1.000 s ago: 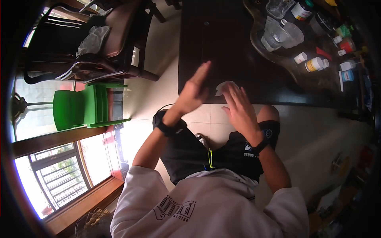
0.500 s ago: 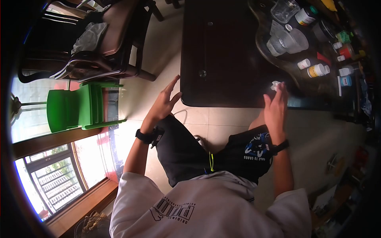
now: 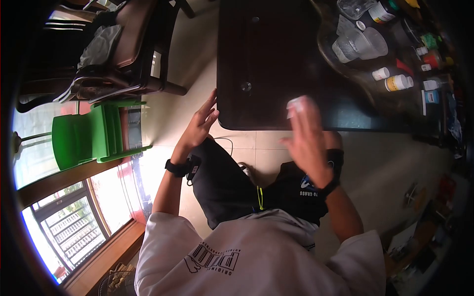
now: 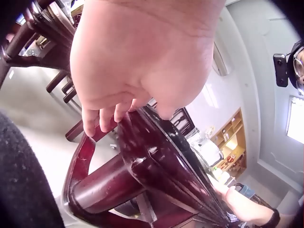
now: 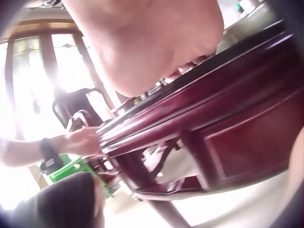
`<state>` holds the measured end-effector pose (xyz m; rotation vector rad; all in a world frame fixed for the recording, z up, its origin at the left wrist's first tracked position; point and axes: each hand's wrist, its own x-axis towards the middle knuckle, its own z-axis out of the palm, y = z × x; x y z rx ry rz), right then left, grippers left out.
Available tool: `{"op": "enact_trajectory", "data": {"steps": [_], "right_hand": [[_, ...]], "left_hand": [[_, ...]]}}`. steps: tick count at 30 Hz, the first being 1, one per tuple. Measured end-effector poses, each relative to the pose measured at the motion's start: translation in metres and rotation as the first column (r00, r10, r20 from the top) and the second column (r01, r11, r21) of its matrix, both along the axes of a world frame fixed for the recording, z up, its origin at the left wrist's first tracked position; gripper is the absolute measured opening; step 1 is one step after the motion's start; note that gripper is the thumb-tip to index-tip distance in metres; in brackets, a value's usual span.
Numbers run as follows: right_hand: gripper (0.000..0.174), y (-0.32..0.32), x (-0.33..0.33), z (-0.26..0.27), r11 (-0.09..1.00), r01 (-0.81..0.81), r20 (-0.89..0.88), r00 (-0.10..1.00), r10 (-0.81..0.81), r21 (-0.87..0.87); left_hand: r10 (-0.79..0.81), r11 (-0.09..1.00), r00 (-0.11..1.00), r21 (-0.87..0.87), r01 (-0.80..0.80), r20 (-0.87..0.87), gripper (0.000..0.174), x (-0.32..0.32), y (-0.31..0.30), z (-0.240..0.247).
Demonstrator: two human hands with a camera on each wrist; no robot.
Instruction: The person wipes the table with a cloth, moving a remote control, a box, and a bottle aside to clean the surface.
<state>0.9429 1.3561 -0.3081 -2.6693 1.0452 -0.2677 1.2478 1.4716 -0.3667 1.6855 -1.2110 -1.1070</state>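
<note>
A dark, glossy wooden table lies in front of the person in the head view. My right hand, slightly blurred, reaches over its front edge. Its extended fingers press a crumpled white tissue against the tabletop, covering part of it. At the table's near left corner is my left hand, fingers fairly straight and fingertips right at the side edge. It holds nothing. The left wrist view shows the palm beside the reddish-brown rim. In the right wrist view the fingers are mostly hidden behind the table edge.
Clear plastic cups, white bottles and other small items crowd a raised wavy-edged board at the right. A green plastic chair and a dark wooden armchair stand left. The person's knees are close under the front edge.
My right hand first swept right with the tissue, then came back left across the tabletop. My left hand moved from above the table's front left to its side edge, staying there since.
</note>
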Motion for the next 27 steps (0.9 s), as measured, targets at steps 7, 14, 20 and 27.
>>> {"op": "enact_trajectory", "data": {"steps": [7, 14, 20, 27], "right_hand": [[0.086, -0.051, -0.071, -0.022, 0.926, 0.331, -0.068, 0.935, -0.348, -0.181], [0.091, -0.007, 0.008, -0.026, 0.942, 0.309, -0.014, 0.950, -0.313, -0.128], [0.096, 0.037, 0.079, -0.029, 0.997, 0.044, 0.051, 0.998, -0.040, -0.069], [0.084, 0.073, 0.097, -0.015, 0.960, -0.245, 0.290, 0.936, 0.198, 0.136]], "left_hand": [[-0.016, 0.995, 0.995, -0.095, 0.007, -0.099, 0.065, 0.000, 0.001, -0.005], [0.025, 0.998, 0.991, -0.054, -0.032, -0.131, 0.055, 0.004, 0.002, -0.005], [0.012, 0.994, 0.972, -0.103, -0.038, -0.236, 0.059, 0.006, 0.004, -0.010], [0.020, 0.996, 0.976, -0.080, -0.038, -0.217, 0.065, 0.004, 0.007, -0.007]]}}
